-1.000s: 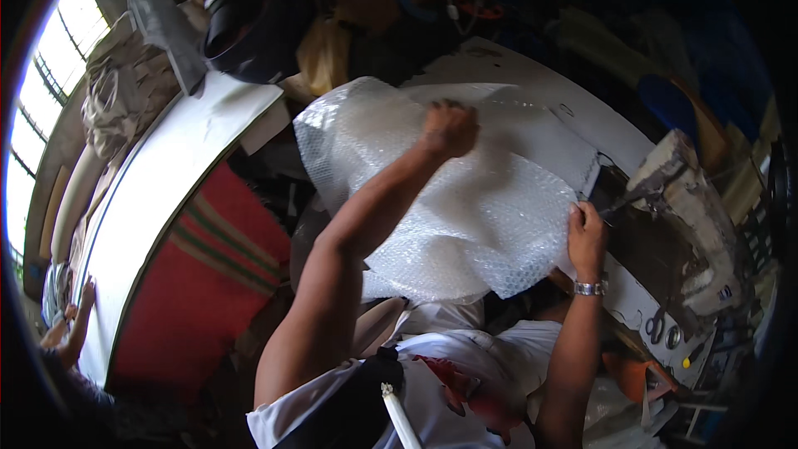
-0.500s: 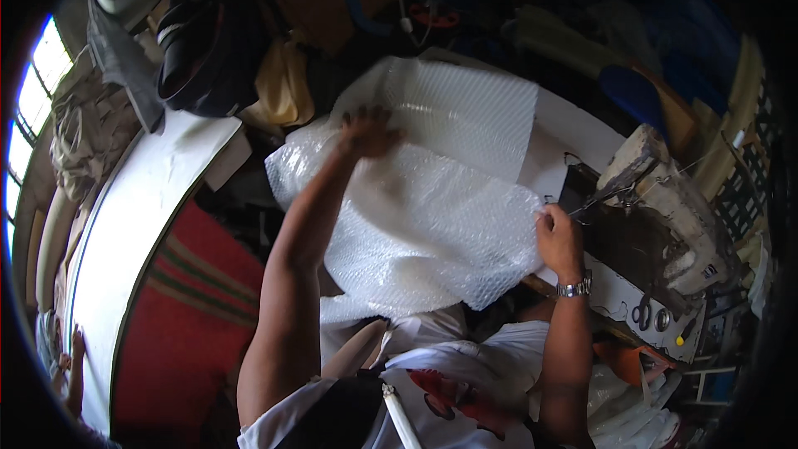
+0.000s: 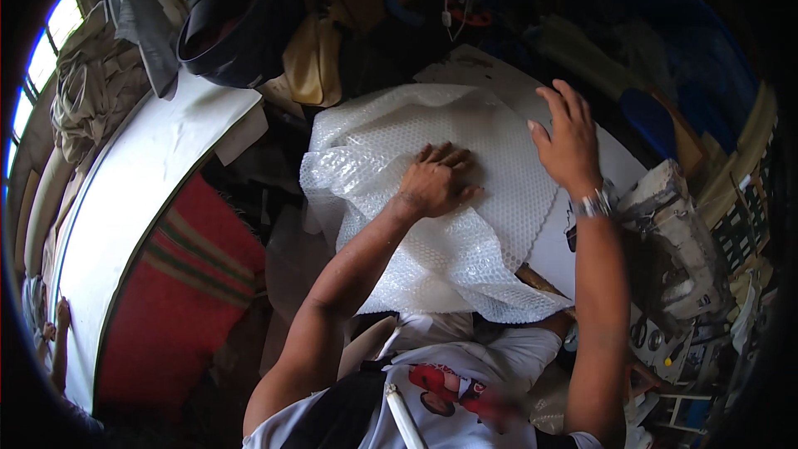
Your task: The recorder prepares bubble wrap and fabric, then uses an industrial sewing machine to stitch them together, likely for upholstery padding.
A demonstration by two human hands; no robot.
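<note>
A large, crumpled sheet of clear bubble wrap [image 3: 416,258] covers much of the white table [image 3: 544,224] and hangs over its near edge towards my lap. On the middle of the sheet rests my left hand [image 3: 436,181], palm down, its fingers slightly spread. My right hand [image 3: 569,137] is raised above the table beyond the sheet's right side. Its fingers are stretched out with the thumb apart, and nothing is in it. A metal watch [image 3: 597,201] is on that wrist.
An old sewing machine [image 3: 677,241] stands at the right of the table, with scissors [image 3: 638,333] near it. To the left are a long white panel [image 3: 125,224] and a red striped cloth [image 3: 191,283]. Another person's hand [image 3: 62,316] touches the panel's edge. Dark bags [image 3: 241,25] hang at the back.
My right hand has let go of the bubble wrap's right edge and moved up and away. My left hand has slid right and nearer across the sheet, whose right edge has dropped.
</note>
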